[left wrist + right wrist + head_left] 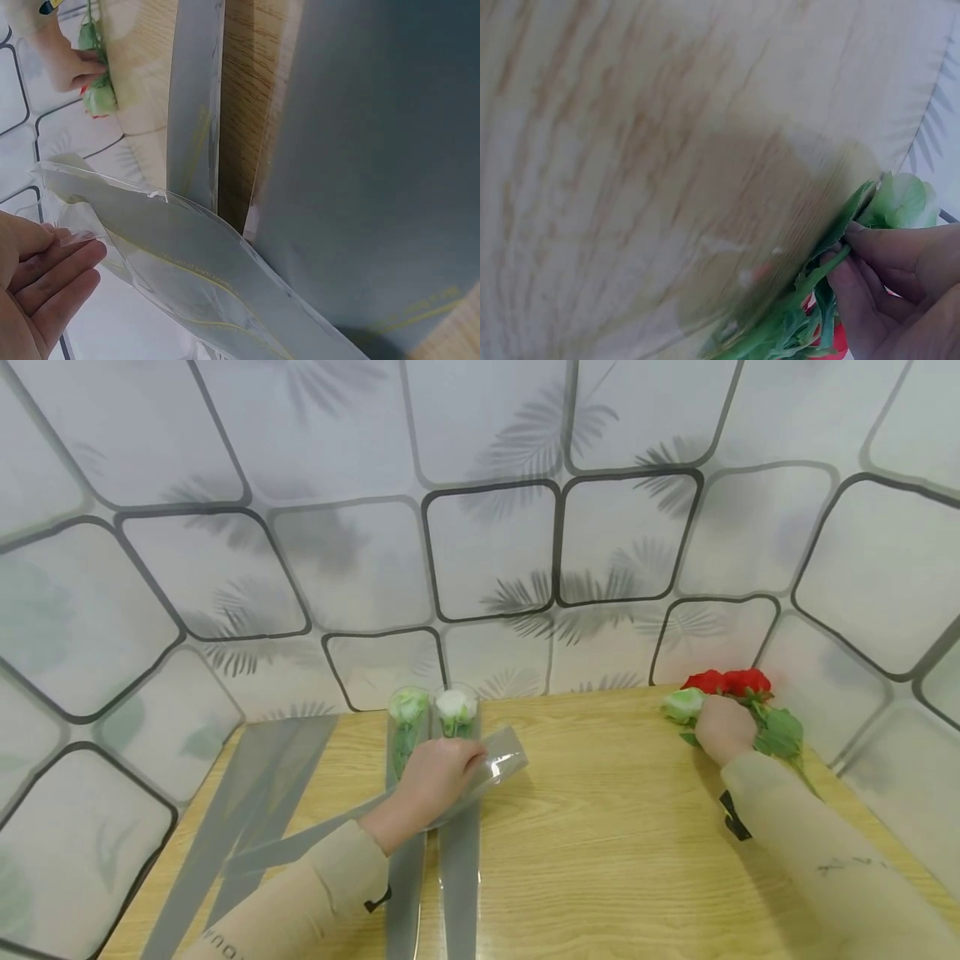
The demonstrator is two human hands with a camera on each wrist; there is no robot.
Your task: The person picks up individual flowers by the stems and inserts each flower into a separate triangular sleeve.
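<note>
My left hand (437,774) pinches the top of a long, clear-and-grey flower sleeve (187,262) between thumb and fingers. The sleeve slants across two sleeved flowers, a pale green one (409,703) and a white one (456,703), lying side by side. At the far right of the table, my right hand (726,728) grips the green stem (829,262) of a pale green artificial rose (904,201) just below its bloom. Red roses (738,682) with green leaves (780,732) lie right beside that hand.
Several flat grey sleeves (217,835) lie overlapping on the left of the wooden table (585,843). A patterned pale curtain or wall covering (487,552) rises behind the table and along both sides.
</note>
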